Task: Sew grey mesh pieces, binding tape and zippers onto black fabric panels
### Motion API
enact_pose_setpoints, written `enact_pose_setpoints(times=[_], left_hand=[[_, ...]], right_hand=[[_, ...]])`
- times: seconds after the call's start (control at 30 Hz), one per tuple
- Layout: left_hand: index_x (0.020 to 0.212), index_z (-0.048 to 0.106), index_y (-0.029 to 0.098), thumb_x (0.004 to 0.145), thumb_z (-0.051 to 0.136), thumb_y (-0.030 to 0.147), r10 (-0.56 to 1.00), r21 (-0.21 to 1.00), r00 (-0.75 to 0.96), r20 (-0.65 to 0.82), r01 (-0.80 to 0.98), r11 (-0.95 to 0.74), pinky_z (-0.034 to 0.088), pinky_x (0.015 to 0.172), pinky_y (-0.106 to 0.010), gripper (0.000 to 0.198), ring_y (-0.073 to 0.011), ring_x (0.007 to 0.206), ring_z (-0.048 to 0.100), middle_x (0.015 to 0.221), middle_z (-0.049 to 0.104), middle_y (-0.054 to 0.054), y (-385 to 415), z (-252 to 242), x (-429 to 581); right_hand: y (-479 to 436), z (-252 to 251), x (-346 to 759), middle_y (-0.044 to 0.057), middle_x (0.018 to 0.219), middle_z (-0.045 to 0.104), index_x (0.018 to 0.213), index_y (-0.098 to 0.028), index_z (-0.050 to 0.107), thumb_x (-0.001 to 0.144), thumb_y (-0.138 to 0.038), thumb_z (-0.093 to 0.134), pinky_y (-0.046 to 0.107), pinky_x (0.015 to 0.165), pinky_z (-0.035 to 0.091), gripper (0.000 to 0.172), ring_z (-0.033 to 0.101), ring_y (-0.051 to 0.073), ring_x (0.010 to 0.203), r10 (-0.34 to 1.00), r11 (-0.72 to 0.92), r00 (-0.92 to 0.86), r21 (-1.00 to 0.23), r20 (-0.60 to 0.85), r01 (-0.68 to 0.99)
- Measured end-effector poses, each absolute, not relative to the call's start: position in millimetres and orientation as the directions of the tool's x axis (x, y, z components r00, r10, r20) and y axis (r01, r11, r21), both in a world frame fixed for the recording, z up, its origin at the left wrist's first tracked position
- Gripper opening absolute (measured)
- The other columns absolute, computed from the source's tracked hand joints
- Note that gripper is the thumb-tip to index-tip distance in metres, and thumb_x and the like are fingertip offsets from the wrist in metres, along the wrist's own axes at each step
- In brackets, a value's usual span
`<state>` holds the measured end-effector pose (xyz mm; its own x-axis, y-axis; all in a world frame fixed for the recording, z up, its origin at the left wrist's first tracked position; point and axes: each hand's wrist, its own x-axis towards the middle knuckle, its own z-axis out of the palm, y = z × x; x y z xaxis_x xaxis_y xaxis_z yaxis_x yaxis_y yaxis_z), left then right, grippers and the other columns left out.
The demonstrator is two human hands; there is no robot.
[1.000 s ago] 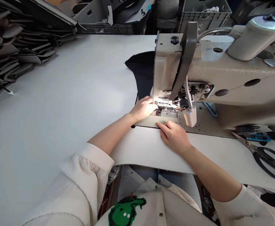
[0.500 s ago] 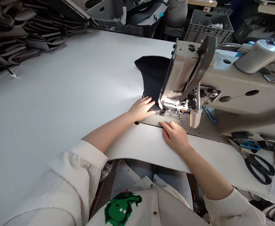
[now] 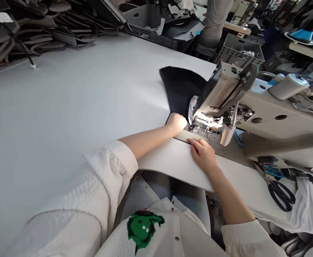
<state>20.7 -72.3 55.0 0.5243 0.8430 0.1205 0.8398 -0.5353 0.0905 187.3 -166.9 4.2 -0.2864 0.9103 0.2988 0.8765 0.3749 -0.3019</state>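
Curling tight on the black cloth [image 3: 182,89], the left hand [image 3: 178,123] is nearest; the cloth runs off toward twelve o'clock. The right hand [image 3: 203,155] lies flat at four o'clock.

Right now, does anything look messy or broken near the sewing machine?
Nothing stands out. The black fabric lies flat beside the sewing machine, with the left hand curled at its edge by the needle and the right hand flat on the table. The scissors lie on the right.
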Motion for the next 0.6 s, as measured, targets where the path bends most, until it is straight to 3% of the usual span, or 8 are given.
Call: enact_pose_setpoints(times=[0.1, 0.17, 0.2, 0.27, 0.33, 0.37, 0.47, 0.6], left_hand=[[0.081, 0.066, 0.001, 0.081, 0.049, -0.006, 0.877, 0.038, 0.481, 0.003, 0.876, -0.481, 0.048, 0.065, -0.036, 0.018, -0.0266, 0.077, 0.067, 0.08, 0.067, -0.018, -115.6, 63.7, 8.4], [0.079, 0.068, 0.003, 0.079, 0.054, -0.002, 0.869, 0.027, 0.487, -0.083, 0.873, -0.487, 0.046, 0.059, -0.033, 0.015, -0.0267, 0.072, 0.067, 0.079, 0.068, -0.019, -145.3, 66.6, -11.9], [0.081, 0.069, 0.006, 0.08, 0.058, 0.005, 0.832, 0.062, 0.537, -0.137, 0.843, -0.534, 0.045, 0.057, -0.031, 0.011, -0.0257, 0.072, 0.066, 0.08, 0.068, -0.017, -157.7, 66.5, -24.7], [0.088, 0.07, 0.015, 0.084, 0.062, 0.022, 0.658, 0.264, 0.723, -0.212, 0.69, -0.674, 0.046, 0.057, -0.028, 0.012, -0.0217, 0.075, 0.066, 0.085, 0.07, -0.01, -175.0, 62.5, -51.4], [0.095, 0.07, 0.022, 0.089, 0.056, 0.03, 0.496, 0.49, 0.86, -0.118, 0.485, -0.724, 0.048, 0.065, -0.024, 0.017, -0.016, 0.08, 0.065, 0.091, 0.071, -0.004, -181.5, 53.4, -73.5], [0.097, 0.069, 0.024, 0.091, 0.054, 0.029, 0.492, 0.538, 0.87, -0.032, 0.43, -0.725, 0.048, 0.069, -0.022, 0.018, -0.0139, 0.083, 0.065, 0.093, 0.07, -0.002, -181.3, 47.5, -81.3], [0.101, 0.069, 0.021, 0.091, 0.051, 0.021, 0.613, 0.474, 0.776, 0.152, 0.486, -0.734, 0.048, 0.077, -0.025, 0.021, -0.0142, 0.086, 0.063, 0.093, 0.069, -0.004, -173.6, 30.8, -91.5], [0.098, 0.07, 0.021, 0.091, 0.049, 0.022, 0.609, 0.42, 0.769, 0.194, 0.495, -0.76, 0.05, 0.072, -0.027, 0.023, -0.0151, 0.08, 0.063, 0.086, 0.067, -0.003, -170.2, 23.7, -93.8]], right_hand=[[-168.7, 4.5, 189.3, 0.004, 0.078, 0.055, 0.114, -0.021, 0.066, 0.093, -0.026, 0.038, 0.027, 0.055, 0.035, 0.035, 0.054, 0.017, 0.071, 0.905, 0.388, -0.298, -0.302, 0.303, 0.871], [-170.1, 4.6, 190.3, 0.004, 0.078, 0.056, 0.114, -0.022, 0.066, 0.094, -0.027, 0.038, 0.027, 0.055, 0.035, 0.035, 0.055, 0.017, 0.071, 0.903, 0.396, -0.311, -0.295, 0.296, 0.869], [-170.8, 4.4, 190.9, 0.004, 0.078, 0.056, 0.114, -0.022, 0.066, 0.094, -0.028, 0.039, 0.027, 0.055, 0.036, 0.034, 0.055, 0.017, 0.071, 0.904, 0.396, -0.314, -0.292, 0.292, 0.87], [-171.8, 3.1, 192.1, 0.003, 0.078, 0.057, 0.114, -0.023, 0.065, 0.093, -0.029, 0.041, 0.027, 0.055, 0.036, 0.032, 0.056, 0.017, 0.07, 0.908, 0.387, -0.307, -0.289, 0.285, 0.876], [-171.3, 1.4, 192.7, 0.003, 0.077, 0.057, 0.113, -0.024, 0.065, 0.092, -0.029, 0.042, 0.027, 0.054, 0.036, 0.031, 0.056, 0.017, 0.07, 0.912, 0.377, -0.299, -0.289, 0.28, 0.88], [-170.3, 0.8, 192.5, 0.003, 0.077, 0.057, 0.112, -0.024, 0.065, 0.092, -0.03, 0.043, 0.027, 0.054, 0.036, 0.031, 0.056, 0.016, 0.069, 0.913, 0.376, -0.3, -0.291, 0.275, 0.879], [-166.3, 1.8, 189.9, 0.003, 0.075, 0.057, 0.11, -0.023, 0.066, 0.092, -0.029, 0.042, 0.027, 0.053, 0.036, 0.03, 0.056, 0.016, 0.066, 0.909, 0.388, -0.308, -0.303, 0.279, 0.871], [-183.4, 10.8, 189.1, 0.005, 0.078, 0.059, 0.109, -0.018, 0.065, 0.094, -0.021, 0.041, 0.028, 0.059, 0.041, 0.03, 0.056, 0.017, 0.071, 0.834, 0.524, -0.409, -0.304, 0.37, 0.796]])
